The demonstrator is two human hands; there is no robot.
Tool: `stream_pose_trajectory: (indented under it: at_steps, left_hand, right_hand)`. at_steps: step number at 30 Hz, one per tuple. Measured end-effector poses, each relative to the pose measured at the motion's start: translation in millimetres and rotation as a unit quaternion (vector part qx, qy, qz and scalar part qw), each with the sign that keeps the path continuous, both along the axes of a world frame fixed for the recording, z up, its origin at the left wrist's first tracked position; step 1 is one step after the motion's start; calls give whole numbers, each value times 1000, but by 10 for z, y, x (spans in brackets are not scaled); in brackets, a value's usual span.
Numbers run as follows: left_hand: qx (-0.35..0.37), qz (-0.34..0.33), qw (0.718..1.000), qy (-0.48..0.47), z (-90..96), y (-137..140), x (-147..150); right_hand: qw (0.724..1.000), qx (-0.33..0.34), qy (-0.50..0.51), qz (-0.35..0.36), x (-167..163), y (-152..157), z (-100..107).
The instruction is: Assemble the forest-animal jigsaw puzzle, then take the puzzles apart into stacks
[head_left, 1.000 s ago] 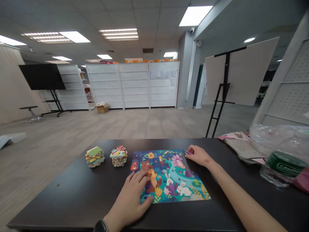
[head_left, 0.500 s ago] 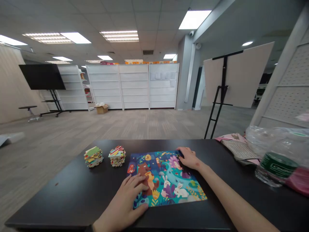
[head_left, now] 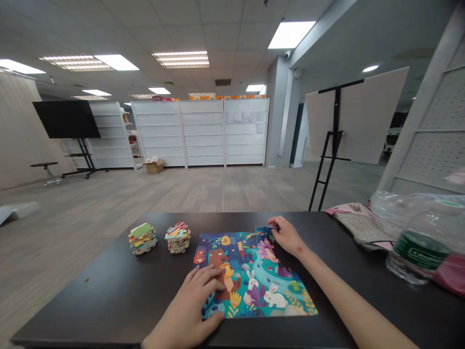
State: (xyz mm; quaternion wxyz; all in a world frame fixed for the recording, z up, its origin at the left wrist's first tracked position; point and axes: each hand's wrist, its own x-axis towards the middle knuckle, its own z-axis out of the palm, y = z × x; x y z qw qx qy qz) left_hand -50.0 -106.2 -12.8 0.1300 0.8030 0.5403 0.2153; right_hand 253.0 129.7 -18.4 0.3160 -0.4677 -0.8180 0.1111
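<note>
A colourful jigsaw puzzle [head_left: 250, 276] with a bear, rabbits and a stream lies assembled on the dark table. My left hand [head_left: 198, 303] rests on its lower left part, fingers spread and palm down. At the far right corner, my right hand [head_left: 285, 235] pinches a dark blue puzzle piece [head_left: 272, 228] between thumb and fingers. That piece and a neighbouring one [head_left: 260, 232] are raised out of line with the puzzle's top edge. Two stacks of pieces stand to the left, one [head_left: 142, 239] farther out and one [head_left: 178, 238] nearer the puzzle.
On the right of the table [head_left: 109, 291] are a clear plastic bottle with a green label [head_left: 417, 252], a patterned cloth pouch [head_left: 363, 228] and clear plastic wrapping. Beyond the table stand an easel with a board [head_left: 358, 116], white shelves [head_left: 201, 131] and a screen on a stand [head_left: 67, 119].
My right hand has shifted slightly up and closed on the corner piece, lifting it and the one beside it. My left hand stays in place on the puzzle.
</note>
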Motion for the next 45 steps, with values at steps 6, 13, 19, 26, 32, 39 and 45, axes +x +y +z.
stream_pose_trajectory:
  at_steps: [6, 13, 19, 26, 32, 39, 45]
  left_hand:
    - [-8, 3, 1000, 3, 8, -9, -3]
    - [-15, 0, 1000, 15, 34, -15, 2]
    - [-22, -1, 1000, 17, 29, -9, -6]
    - [-27, 1, 1000, 15, 27, -9, -2]
    - [-22, 1, 1000, 16, 33, -4, 7]
    - [-21, 0, 1000, 20, 47, -15, 5]
    - [-20, -1, 1000, 17, 32, 2, 6]
  right_hand:
    - [998, -26, 17, 54, -59, -68, -1]
    - [998, -40, 37, 45, -83, -102, 39]
    - [997, -25, 65, -25, -39, -55, 73]
    - [998, -59, 13, 8, 12, -42, 96]
    - [993, -64, -97, -13, -65, -190, 93]
    - [986, -62, -140, -67, -116, -283, 106]
    - [991, -74, -108, -29, -123, -266, 103]
